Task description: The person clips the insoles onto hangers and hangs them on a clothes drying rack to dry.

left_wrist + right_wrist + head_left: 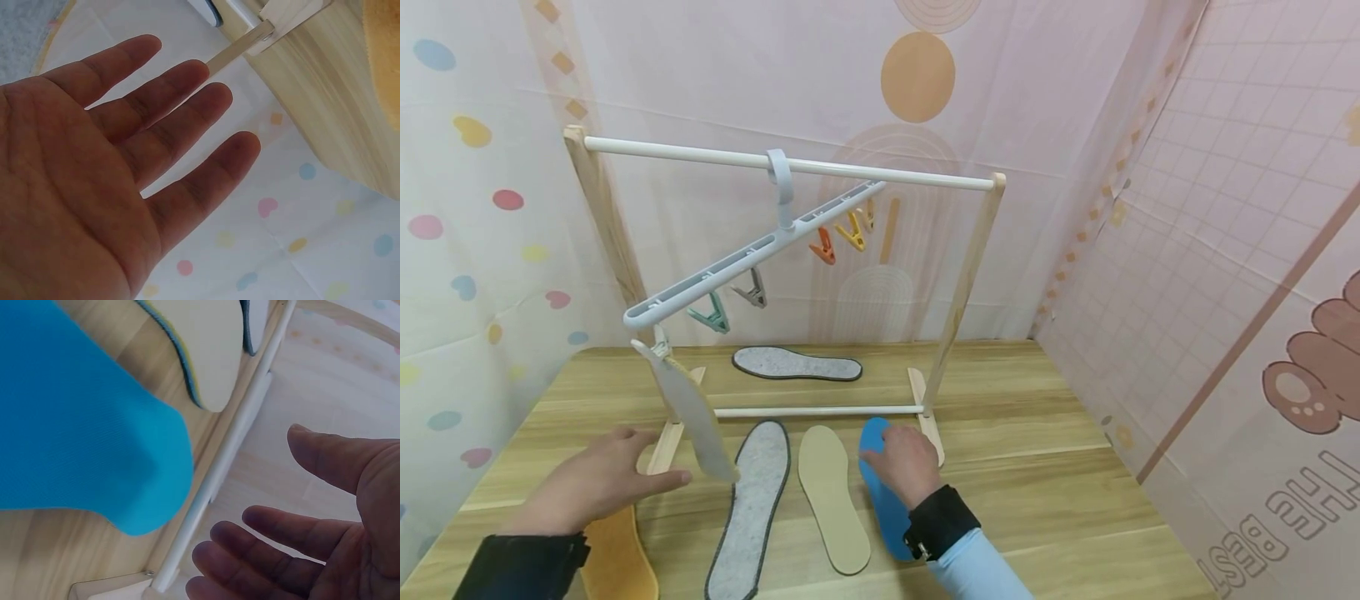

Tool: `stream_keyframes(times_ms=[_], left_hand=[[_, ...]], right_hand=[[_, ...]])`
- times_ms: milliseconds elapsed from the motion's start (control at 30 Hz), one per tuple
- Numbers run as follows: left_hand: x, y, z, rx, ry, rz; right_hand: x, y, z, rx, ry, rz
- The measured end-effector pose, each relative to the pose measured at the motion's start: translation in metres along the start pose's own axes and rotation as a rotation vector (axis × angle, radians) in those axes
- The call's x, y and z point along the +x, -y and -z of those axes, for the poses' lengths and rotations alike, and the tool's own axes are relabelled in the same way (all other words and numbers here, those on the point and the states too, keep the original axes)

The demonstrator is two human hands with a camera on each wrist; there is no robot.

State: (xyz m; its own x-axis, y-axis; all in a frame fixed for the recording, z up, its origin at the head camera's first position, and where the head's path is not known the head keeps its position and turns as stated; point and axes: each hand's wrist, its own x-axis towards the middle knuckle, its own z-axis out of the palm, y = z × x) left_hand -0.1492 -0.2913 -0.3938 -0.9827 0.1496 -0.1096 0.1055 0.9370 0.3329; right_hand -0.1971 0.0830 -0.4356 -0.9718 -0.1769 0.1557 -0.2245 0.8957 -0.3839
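My right hand (906, 462) hovers over the far end of a blue insole (886, 510) on the table. In the right wrist view its thumb and fingers are spread apart beside the blue insole (119, 431), with nothing between them. My left hand (597, 482), fingers extended and apart in the left wrist view, is beside a pale insole (688, 408) hanging from a clip at the near end of a light-blue hanger (730, 268). A grey felt insole (751, 508) and a cream insole (833, 500) lie between the hands. An orange insole (619, 554) lies below the left wrist.
The hanger hooks over the white top bar (700, 153) of a wooden-legged rack. Green (712, 315), grey (754, 289), orange (824, 246) and yellow clips (852, 232) dangle from it. Another grey insole (797, 364) lies behind the rack's lower bar (820, 412). Patterned curtains surround the table.
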Motion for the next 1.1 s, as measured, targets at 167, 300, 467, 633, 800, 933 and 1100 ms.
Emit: stream_keyframes(times_ms=[167, 300, 467, 633, 800, 933, 1100], left_hand=[[0.002, 0.0, -0.002, 0.01, 0.005, 0.006], [0.003, 0.001, -0.005, 0.019, 0.01, 0.0], [0.006, 0.002, -0.009, 0.015, 0.028, 0.001], [0.007, 0.003, -0.013, 0.016, 0.024, -0.003], [0.008, 0.003, -0.015, 0.013, 0.044, 0.005], [0.008, 0.004, -0.016, 0.008, 0.06, 0.01], [0.008, 0.004, -0.017, 0.003, 0.068, 0.015]], right_hand=[[0.001, -0.003, -0.003, -0.007, 0.018, -0.033], [0.001, -0.005, -0.005, -0.034, 0.014, -0.049], [0.003, -0.008, -0.008, -0.069, 0.034, -0.083], [0.005, -0.01, -0.01, -0.088, 0.056, -0.108], [0.007, -0.012, -0.014, -0.1, 0.078, -0.121], [0.008, -0.014, -0.016, -0.109, 0.089, -0.129], [0.008, -0.015, -0.018, -0.107, 0.087, -0.128]])
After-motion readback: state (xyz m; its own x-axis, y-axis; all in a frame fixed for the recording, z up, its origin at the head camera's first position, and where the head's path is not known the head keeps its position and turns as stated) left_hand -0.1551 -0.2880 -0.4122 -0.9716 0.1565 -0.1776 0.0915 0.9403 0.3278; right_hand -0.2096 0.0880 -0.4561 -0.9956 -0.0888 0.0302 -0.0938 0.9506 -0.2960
